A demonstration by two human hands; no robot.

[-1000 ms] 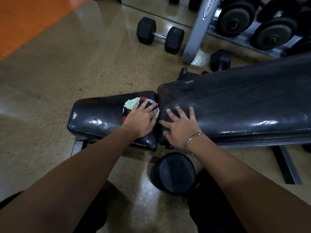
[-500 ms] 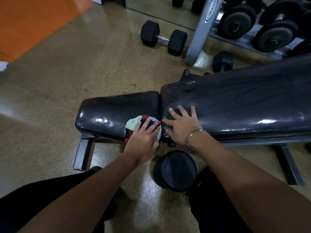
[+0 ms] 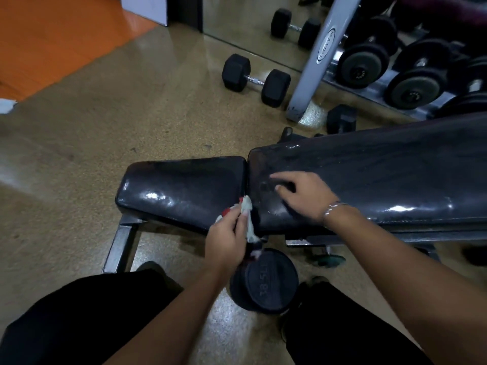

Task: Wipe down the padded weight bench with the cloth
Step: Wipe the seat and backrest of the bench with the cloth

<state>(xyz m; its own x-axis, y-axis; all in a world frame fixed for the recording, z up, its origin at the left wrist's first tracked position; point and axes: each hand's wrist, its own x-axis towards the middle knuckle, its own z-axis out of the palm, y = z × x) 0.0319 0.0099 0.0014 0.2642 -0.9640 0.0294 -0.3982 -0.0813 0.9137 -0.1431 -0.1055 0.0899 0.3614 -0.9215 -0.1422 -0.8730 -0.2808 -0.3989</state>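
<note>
Evidently soft, light cloth (image 3: 246, 206): bunched in closed left hand (image 3: 226, 238) at bench (image 3: 184, 185) edge; right hand (image 3: 303, 196) open, empty; best gripped wadded.

Cloth (image 3: 246, 206) now off seat, at gap

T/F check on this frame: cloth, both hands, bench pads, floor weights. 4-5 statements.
1. The left hand holds the cloth in its grip. True.
2. The right hand holds a dumbbell. False: it is open, on the long back pad.
3. The cloth lies flat in the middle of the seat pad. False: it is bunched at the pad's near edge by the gap.
4. A hex dumbbell lies on the floor beyond the bench. True.
</note>
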